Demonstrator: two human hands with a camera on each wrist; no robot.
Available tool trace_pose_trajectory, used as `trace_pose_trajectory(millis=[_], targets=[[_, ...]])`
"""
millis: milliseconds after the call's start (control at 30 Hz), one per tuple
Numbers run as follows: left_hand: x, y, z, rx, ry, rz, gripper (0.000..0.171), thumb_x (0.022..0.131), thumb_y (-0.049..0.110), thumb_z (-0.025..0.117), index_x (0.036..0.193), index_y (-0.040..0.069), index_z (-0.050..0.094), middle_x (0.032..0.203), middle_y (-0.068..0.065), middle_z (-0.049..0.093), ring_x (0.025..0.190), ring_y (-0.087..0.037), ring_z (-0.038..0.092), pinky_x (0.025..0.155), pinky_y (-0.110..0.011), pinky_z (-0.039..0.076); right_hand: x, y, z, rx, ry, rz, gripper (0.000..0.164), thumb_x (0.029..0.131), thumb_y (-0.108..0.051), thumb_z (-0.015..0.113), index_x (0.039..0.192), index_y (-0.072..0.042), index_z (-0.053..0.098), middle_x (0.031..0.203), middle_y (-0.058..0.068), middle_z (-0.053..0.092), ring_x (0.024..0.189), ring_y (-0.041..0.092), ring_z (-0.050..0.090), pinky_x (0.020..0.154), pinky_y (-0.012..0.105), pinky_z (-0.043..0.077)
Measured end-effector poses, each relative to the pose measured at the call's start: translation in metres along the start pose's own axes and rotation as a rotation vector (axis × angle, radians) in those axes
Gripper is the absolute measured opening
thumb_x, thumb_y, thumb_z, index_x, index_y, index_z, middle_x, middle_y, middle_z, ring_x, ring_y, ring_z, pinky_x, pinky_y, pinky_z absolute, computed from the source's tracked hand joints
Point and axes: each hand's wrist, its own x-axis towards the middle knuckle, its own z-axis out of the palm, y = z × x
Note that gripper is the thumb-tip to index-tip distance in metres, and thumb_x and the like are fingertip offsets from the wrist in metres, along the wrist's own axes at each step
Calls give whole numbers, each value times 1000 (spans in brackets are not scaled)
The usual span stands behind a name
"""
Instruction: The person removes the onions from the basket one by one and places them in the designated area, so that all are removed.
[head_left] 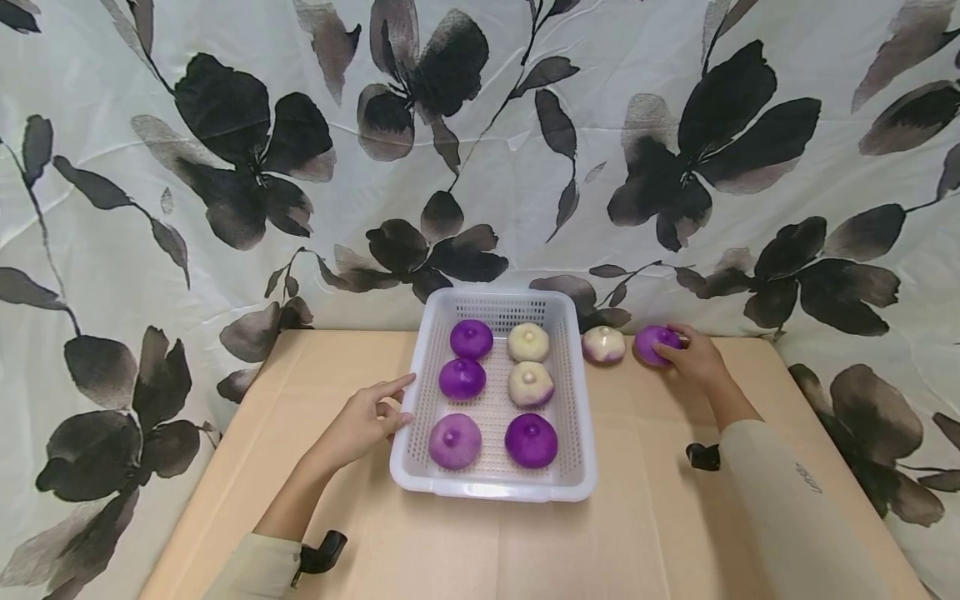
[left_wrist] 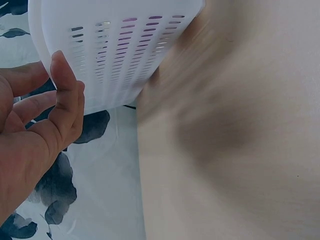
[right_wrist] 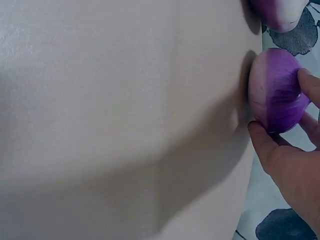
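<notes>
At the back right of the table, my right hand (head_left: 696,360) grips a purple onion (head_left: 654,345) between thumb and fingers. In the right wrist view this onion (right_wrist: 277,92) shows a paler side facing the table, with fingers on its far side and below. Just left of it sits a white and purple onion (head_left: 603,345). My left hand (head_left: 365,423) is at the left side of a white plastic basket (head_left: 406,479), index finger stretched to the rim and the others loosely bent. In the left wrist view, its fingertips are right at the basket wall (left_wrist: 115,55).
Inside the basket stand two columns of onions: purple ones (head_left: 462,379) on the left, two whitish ones (head_left: 528,342) and a deep purple one (head_left: 531,440) on the right. The tan table (head_left: 487,550) ends at a floral cloth backdrop (head_left: 525,167).
</notes>
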Motion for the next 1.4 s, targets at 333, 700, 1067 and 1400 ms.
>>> trace_pose_trajectory(millis=[333,700,1067,1400], targets=[[1,-2,0,29,11,15,63,95,-4,64,153,-5,43,123,-28,57,74,-12,70,66,-44,64,1,4,2,20,-15,-1,76,106,-39,55,161,3,23,153,44,32,145,59,30,119,68,28],[0,-1,1,27,9,17,63,95,-4,65,153,-5,43,123,-29,57,76,-14,70,63,-37,63,1,9,4,41,-9,-25,78,105,-35,59,163,0,20,153,43,32,143,59,32,118,70,27],[0,-1,1,39,14,-4,63,94,-4,66,154,-2,44,123,-26,58,75,-14,70,68,-50,63,0,10,0,68,-29,-25,80,105,-36,61,163,-1,19,155,43,30,145,60,30,119,71,25],[-1,-1,0,33,11,1,63,95,-4,66,153,-4,44,123,-27,57,75,-14,70,66,-48,63,-6,9,-3,118,-33,-50,84,104,-38,61,165,-3,14,159,40,25,145,60,29,118,72,26]])
